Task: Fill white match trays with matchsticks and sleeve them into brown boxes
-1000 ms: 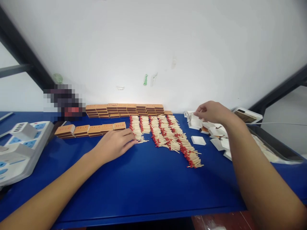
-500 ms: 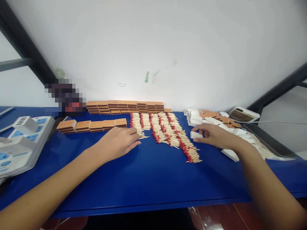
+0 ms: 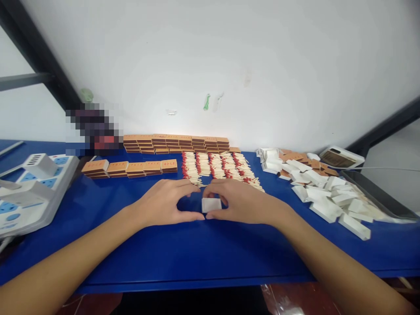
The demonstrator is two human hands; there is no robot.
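My right hand (image 3: pixel 244 202) pinches a small white matchbox tray (image 3: pixel 211 204) on the blue table (image 3: pixel 197 249), thumb in front and fingers behind it. My left hand (image 3: pixel 167 202) rests beside the tray with its thumb tip nearly touching it and its fingers curved toward the near ends of the matches. Rows of red-tipped matches (image 3: pixel 219 167) lie just beyond both hands. Brown matchboxes (image 3: pixel 129 167) stand in a row to the left, with more stacked (image 3: pixel 175 144) along the wall.
A heap of white trays and brown sleeves (image 3: pixel 321 190) lies at the right. A dark tray (image 3: pixel 377 197) and a phone (image 3: pixel 341 158) sit further right. White power strips (image 3: pixel 29 188) occupy the left edge. The table's front edge runs close below my forearms.
My right hand came from the heap at the right, took a white tray and brought it left to the middle, meeting my left hand, which slid slightly nearer.
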